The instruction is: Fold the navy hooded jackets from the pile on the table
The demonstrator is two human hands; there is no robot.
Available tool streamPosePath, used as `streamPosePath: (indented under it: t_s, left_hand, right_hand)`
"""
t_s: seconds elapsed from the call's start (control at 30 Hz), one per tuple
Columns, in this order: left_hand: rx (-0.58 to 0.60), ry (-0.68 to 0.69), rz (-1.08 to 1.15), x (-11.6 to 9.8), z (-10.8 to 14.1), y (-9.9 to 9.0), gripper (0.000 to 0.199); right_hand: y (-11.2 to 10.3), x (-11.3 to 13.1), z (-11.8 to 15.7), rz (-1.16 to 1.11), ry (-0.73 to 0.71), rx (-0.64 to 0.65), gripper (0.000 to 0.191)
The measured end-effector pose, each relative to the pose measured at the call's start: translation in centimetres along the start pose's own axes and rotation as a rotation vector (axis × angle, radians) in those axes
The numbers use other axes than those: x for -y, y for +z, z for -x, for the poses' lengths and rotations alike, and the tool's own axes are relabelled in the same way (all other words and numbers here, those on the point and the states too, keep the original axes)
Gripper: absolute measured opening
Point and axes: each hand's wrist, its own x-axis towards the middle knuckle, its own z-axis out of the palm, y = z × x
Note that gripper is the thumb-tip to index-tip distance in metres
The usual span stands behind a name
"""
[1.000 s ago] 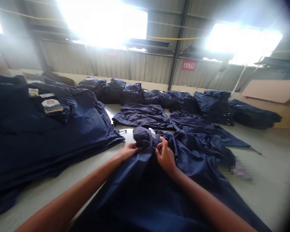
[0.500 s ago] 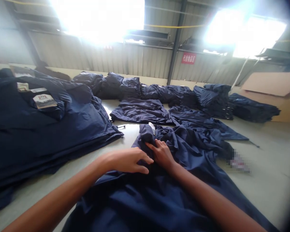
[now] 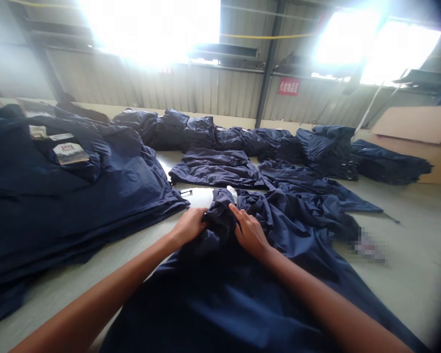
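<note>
Fabric, dark navy, fans across the table (image 3: 422, 220) in front of the person: it is one garment (image 3: 206, 304), lying nearest the body, running off the near edge of my view. Its long axis goes roughly away from the person, with a bunched end (image 3: 221, 215) pointing toward the far wall and a white label (image 3: 232, 195) sticking up beside it. The left hand (image 3: 191, 225) has its fingers closed on the near-left side of that bunch; the right hand (image 3: 252, 233) rests against the other side, forefinger stretched along the cloth, and I can't tell whether its fingers pinch anything. To the left, a narrow pale strip of table shows between the garment and a broad navy pile (image 3: 125, 206) carrying a printed tag (image 3: 71, 153). To the right, a wider stretch of table shows past the garment's slanting edge. Just beyond the bunched end, a navy piece (image 3: 215, 169) lies spread sideways, and another (image 3: 305, 181) beside it tapers rightward. Behind them, folded stacks (image 3: 200, 132) line the back. At the far right stands a cardboard box (image 3: 411, 125); what it holds is hidden from me.
</note>
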Motion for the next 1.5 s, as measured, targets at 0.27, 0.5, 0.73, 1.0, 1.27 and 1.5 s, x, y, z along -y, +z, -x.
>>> streamPosePath:
  t_s: [0.27,0.5,0.73,1.0,1.27,1.5]
  left_hand:
    - [-0.446,-0.046,-0.316,-1.6,0.8,-7.3,0.031]
    - [0.286,0.315,-0.119,-9.3,3.9,-3.2,0.031]
    - [-0.069,-0.062,-0.399,-5.2,1.9,-3.2,0.044]
    - [0.038,0.069,-0.271,-1.7,0.5,-0.5,0.045]
    - [-0.376,-0.004,-0.450,-1.3,0.8,-9.3,0.048]
    - [0.103,0.322,-0.198,-6.1,2.5,-6.4,0.037]
  right_hand:
    - [0.7,-0.3,-0.1,-0.145,0.136,-0.130,0.069]
    - [-0.2,-0.1,0.2,0.072,0.059,-0.025,0.056]
    - [-0.3,0.0,0.1,0.100,0.007,0.042,0.040]
    - [-0.4,0.2,0.1,-0.012,0.003,0.006,0.070]
    - [0.6,-0.3,0.1,-0.057,0.165,-0.052,0.071]
    - [0.4,-0.1,0.2,0.063,-0.009,0.009,0.070]
